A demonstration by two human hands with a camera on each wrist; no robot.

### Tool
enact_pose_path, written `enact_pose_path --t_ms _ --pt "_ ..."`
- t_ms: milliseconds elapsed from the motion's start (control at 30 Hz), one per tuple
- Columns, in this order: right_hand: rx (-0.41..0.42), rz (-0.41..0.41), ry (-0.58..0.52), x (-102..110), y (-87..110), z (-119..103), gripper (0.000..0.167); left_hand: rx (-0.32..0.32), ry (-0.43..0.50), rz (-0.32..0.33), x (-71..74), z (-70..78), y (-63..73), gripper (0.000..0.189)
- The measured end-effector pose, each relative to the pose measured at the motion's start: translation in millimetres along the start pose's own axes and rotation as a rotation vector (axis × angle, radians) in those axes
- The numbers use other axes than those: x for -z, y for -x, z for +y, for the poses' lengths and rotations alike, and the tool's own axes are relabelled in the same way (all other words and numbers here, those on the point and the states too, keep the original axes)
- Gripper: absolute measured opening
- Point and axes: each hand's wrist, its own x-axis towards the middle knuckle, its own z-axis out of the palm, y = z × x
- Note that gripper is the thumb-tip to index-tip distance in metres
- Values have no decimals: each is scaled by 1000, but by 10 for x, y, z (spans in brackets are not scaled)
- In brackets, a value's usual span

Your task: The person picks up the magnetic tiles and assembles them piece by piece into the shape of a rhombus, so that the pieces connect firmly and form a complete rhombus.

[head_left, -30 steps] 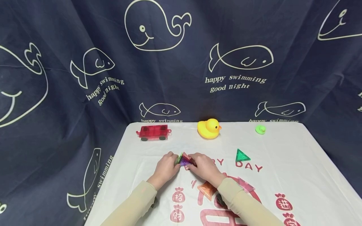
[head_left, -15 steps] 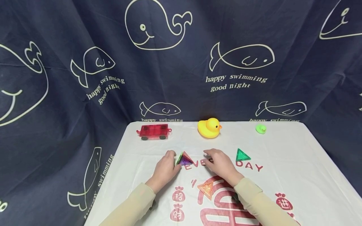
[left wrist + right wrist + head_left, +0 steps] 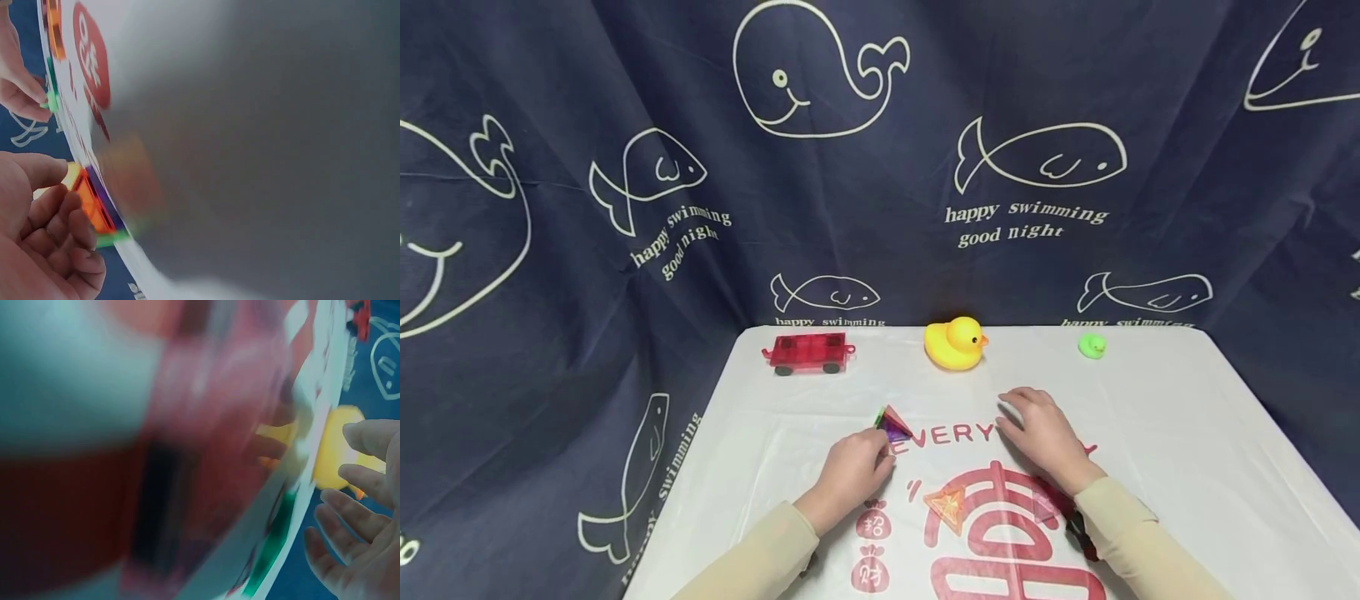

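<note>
A small standing shape of see-through triangular tiles (image 3: 893,425), red, purple and green, sits at mid-table in the head view. My left hand (image 3: 852,471) is beside its near left side, fingers loosely curled; in the left wrist view the tiles, orange and purple there, lie just past the fingertips. Whether the fingers touch them I cannot tell. My right hand (image 3: 1045,429) hovers farther right, fingers apart and holding nothing. It hides the green triangular tile, whose green edge (image 3: 272,544) shows below the hand in the right wrist view.
An orange triangular tile (image 3: 947,505) and a pink tile (image 3: 1047,503) lie nearer me. A dark wheeled piece (image 3: 1081,535) is partly under the right forearm. Along the back stand a red wheeled base (image 3: 808,352), a yellow duck (image 3: 953,343) and a small green duck (image 3: 1092,346).
My right hand has let go of the tile shape and moved right, over the green triangle. The left hand has drawn slightly down and toward the right, in front of the shape.
</note>
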Motion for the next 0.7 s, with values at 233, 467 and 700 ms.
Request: enact_pose_path --t_ms 233,467,700 --pt "-19 32 40 73 79 350 54 -76 34 -122 -103 253 -24 19" --pt "-19 -33 7 145 167 534 60 -175 82 -177 -215 459 -15 17" --pt "14 -53 20 178 218 632 60 -212 93 -217 -261 592 -1 21"
